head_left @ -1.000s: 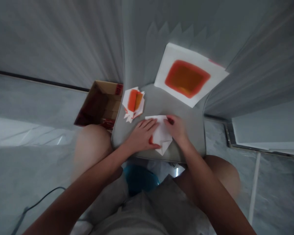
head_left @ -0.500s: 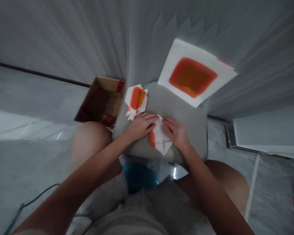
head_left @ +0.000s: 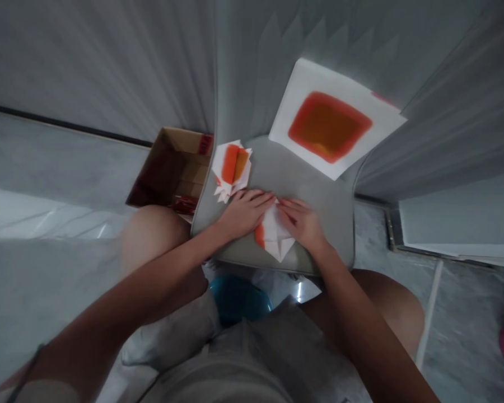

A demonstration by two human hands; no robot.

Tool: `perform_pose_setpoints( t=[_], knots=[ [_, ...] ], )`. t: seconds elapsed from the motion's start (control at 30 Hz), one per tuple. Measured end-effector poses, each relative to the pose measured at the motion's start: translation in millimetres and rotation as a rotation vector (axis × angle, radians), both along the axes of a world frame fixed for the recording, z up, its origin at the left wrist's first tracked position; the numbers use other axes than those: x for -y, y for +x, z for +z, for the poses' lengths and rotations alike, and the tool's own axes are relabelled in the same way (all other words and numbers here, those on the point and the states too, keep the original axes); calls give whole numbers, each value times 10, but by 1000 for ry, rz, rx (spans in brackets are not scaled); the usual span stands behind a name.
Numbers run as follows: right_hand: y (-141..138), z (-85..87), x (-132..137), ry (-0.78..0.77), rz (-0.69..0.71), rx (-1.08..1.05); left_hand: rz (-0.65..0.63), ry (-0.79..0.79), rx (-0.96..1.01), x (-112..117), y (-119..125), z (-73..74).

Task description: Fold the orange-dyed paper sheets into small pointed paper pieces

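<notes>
In the head view, a folded white paper sheet with an orange-dyed edge is pressed onto a grey cushioned seat by the left hand and right hand, both flat and open, nothing pinched. It is judged light and soft, best taken by its edges. The red label on a brown cardboard box cannot be read.

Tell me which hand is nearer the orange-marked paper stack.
Left. The left hand lies just below and right of the orange-marked paper stack, apart from it. The right hand is farther right, resting on the folded white paper.
</notes>
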State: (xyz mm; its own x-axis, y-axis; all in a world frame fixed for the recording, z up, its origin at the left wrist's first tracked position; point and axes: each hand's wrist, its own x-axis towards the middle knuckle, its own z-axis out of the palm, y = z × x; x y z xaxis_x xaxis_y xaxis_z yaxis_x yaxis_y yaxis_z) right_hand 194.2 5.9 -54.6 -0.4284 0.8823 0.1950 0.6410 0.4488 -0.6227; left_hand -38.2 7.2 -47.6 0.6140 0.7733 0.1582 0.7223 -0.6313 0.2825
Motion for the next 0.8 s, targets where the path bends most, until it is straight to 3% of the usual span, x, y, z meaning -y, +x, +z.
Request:
perform_pose_setpoints(
  t=[0.4, 0.8],
  knots=[
    [96, -58, -50, -13, 14, 62, 2, -1, -27, 30, 27, 42],
    [147, -51, -292, -30, -63, -125, -18, 4, -49, 25, 20, 4]
  ],
)
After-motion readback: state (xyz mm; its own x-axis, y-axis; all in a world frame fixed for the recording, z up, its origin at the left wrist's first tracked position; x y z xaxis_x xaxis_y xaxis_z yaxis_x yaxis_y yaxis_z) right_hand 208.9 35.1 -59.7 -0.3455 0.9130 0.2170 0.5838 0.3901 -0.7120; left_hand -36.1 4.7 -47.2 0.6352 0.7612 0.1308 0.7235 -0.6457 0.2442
